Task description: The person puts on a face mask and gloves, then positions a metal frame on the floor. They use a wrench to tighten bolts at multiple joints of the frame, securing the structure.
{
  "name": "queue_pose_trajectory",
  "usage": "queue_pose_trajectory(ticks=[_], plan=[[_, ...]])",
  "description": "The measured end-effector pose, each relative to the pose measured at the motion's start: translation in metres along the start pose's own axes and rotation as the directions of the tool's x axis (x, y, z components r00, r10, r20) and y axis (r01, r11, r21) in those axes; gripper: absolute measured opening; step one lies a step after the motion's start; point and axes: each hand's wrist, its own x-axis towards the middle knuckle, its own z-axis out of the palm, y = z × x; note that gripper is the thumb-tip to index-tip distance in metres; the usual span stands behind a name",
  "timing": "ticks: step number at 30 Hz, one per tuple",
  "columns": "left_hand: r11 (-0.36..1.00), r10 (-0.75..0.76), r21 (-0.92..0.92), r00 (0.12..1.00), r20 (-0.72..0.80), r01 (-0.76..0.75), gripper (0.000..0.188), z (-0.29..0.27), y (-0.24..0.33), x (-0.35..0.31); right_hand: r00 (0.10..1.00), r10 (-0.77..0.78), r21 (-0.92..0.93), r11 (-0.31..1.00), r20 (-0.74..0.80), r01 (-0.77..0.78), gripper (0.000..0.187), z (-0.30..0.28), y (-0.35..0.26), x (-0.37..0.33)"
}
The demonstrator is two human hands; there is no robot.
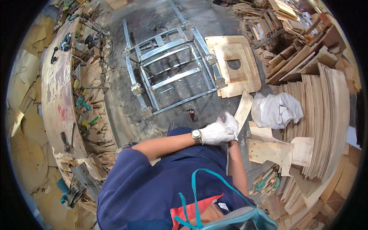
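Workshop floor [214, 23]: grey, stained concrete running beneath and beyond the work area.
Hand-to-hand relation: I see the left hand [214, 134] laid across the lower part of the right hand [231, 123], the two touching just in front of the waist.
White gloves [207, 135]: one on each hand; the right one points away from the body, the left one toward the person's right.
Fingers: bunched close where the hands overlap; I cannot tell whether the left fingers are clamped on the right glove or only resting there.
Wristwatch [196, 134]: on the left wrist, at the glove's edge.
Curved plywood strip [243, 109]: just beyond the right hand, the nearer of the two; its long axis runs away and to the right. Whether it touches the glove I cannot tell.
White bundle [278, 109]: right of the strip, crumpled, beside a tall plywood stack [322, 119].
Cut plywood pieces [270, 151]: to the right of the right forearm.
Metal frame [163, 49]: on the floor ahead, well apart from the hands, a wrench [166, 90] lying within its outline.
Plywood panels [247, 74]: right of the frame, with a rounded opening.
Workbench [57, 92]: far left, wood scraps alongside.
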Motion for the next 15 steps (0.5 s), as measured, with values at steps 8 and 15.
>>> queue_pose_trajectory(ticks=[8,15], plan=[[0.801,-0.595,-0.159,0.798,-0.096,0.577,0.014,-0.026,-0.044,0.012,0.925,-0.11,0.083,0.993,0.364,0.085,0.045,0.022,0.08,0.072],[0.504,-0.842,-0.098,0.463,-0.278,0.858,0.012,-0.012,-0.068,0.046,0.843,-0.085,0.015,0.996,0.531,0.092,0.059,-0.01,0.177,0.163]])
